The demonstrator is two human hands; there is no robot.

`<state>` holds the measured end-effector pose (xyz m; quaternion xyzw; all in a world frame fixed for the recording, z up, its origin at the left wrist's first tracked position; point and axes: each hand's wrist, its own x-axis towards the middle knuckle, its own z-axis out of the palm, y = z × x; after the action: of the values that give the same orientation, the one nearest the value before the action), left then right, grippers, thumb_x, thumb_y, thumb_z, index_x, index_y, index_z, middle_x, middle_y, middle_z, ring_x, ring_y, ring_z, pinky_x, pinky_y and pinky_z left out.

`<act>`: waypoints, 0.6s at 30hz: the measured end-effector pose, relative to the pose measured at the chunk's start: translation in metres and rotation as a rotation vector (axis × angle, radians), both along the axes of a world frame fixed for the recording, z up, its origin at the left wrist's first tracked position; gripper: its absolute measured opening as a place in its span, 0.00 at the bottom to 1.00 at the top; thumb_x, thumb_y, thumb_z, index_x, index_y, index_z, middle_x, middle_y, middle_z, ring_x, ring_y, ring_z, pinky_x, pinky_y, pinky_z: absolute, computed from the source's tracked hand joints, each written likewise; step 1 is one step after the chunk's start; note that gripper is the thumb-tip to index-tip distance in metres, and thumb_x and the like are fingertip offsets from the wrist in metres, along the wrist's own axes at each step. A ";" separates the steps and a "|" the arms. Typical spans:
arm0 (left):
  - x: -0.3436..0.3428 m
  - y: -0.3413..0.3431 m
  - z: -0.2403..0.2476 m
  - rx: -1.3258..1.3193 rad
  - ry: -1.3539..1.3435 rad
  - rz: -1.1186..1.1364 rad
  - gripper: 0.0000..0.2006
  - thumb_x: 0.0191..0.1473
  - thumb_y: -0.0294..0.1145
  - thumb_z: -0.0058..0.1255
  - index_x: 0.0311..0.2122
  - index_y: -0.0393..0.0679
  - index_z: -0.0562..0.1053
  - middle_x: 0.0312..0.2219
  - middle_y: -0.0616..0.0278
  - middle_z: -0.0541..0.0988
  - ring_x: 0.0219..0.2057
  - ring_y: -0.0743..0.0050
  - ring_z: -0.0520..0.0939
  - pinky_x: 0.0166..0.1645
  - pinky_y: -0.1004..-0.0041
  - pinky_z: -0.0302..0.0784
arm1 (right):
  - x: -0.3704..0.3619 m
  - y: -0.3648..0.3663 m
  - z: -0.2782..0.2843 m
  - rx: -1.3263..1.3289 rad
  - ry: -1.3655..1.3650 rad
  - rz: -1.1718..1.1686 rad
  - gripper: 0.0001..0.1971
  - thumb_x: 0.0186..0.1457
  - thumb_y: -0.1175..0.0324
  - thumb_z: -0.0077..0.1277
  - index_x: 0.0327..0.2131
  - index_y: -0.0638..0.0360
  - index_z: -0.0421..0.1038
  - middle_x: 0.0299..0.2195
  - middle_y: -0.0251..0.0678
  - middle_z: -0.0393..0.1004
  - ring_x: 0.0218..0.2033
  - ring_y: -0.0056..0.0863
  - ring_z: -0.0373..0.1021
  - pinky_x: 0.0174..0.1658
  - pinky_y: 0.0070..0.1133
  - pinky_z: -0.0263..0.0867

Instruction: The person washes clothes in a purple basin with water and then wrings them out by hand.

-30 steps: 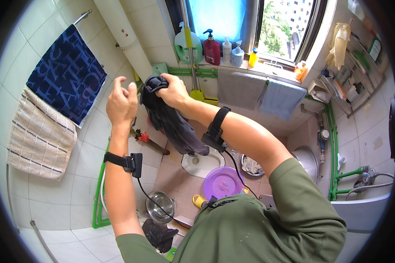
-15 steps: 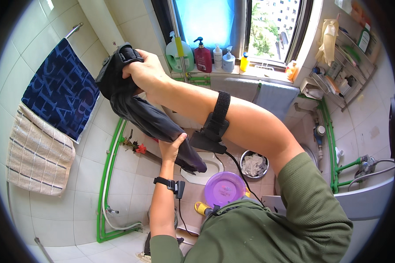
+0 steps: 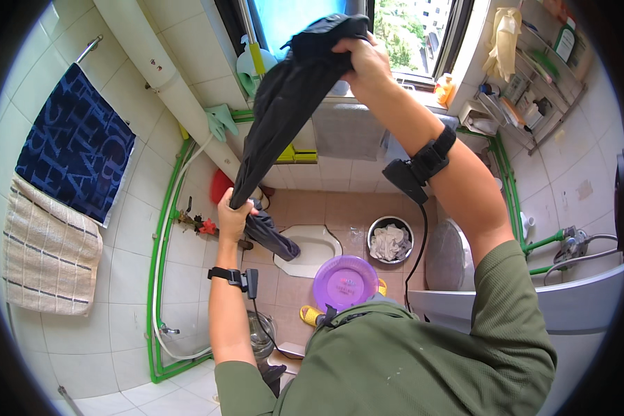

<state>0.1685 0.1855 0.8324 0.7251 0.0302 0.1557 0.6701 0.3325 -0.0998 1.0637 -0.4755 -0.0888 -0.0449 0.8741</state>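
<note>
**Dark garment (image 3: 281, 104) held up in a crowded washroom**

The right hand (image 3: 369, 64) is closed on the garment's bunched upper end, in front of the window (image 3: 403, 41). The left hand (image 3: 234, 216) is wrapped around a narrower part lower down, and the cloth runs fairly straight between them. Beyond the left hand the tail hangs free, covering part of the squat toilet (image 3: 315, 249) in this view.

The raised cloth blocks much of the sill and partly hides a pale green jug (image 3: 246, 71). A grey towel (image 3: 347, 135) hangs behind. On the floor, a purple basin (image 3: 347, 283) sits near the person's yellow slippers (image 3: 310, 316), with a metal bowl (image 3: 369, 240) of pale cloth (image 3: 390, 243) beyond it. Navy (image 3: 76, 142) and beige towels (image 3: 52, 243) hang at left.
</note>
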 end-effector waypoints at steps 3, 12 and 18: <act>0.005 0.023 0.029 0.010 0.007 -0.109 0.23 0.44 0.16 0.56 0.47 0.39 0.64 0.26 0.64 0.76 0.25 0.80 0.78 0.33 0.79 0.75 | 0.025 -0.047 -0.053 -0.015 0.145 -0.036 0.17 0.45 0.80 0.50 0.41 0.57 0.66 0.36 0.39 0.69 0.36 0.35 0.71 0.35 0.35 0.74; 0.005 0.016 0.129 0.359 -0.075 0.028 0.41 0.33 0.12 0.47 0.60 0.44 0.58 0.34 0.63 0.68 0.35 0.78 0.74 0.41 0.81 0.71 | 0.013 -0.046 -0.250 -0.552 0.562 0.159 0.16 0.45 0.78 0.53 0.41 0.61 0.67 0.39 0.45 0.70 0.39 0.44 0.71 0.31 0.44 0.77; 0.017 -0.010 0.165 0.401 -0.120 0.024 0.39 0.31 0.12 0.45 0.57 0.43 0.62 0.38 0.61 0.67 0.36 0.78 0.72 0.41 0.81 0.71 | -0.034 0.026 -0.280 -1.199 0.655 0.544 0.20 0.46 0.60 0.59 0.39 0.68 0.74 0.39 0.53 0.76 0.46 0.46 0.73 0.33 0.36 0.77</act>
<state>0.1859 0.1756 0.9970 0.8329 -0.0329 0.2094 0.5113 0.2989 -0.0740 0.7840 -0.8220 0.0526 0.3742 0.4260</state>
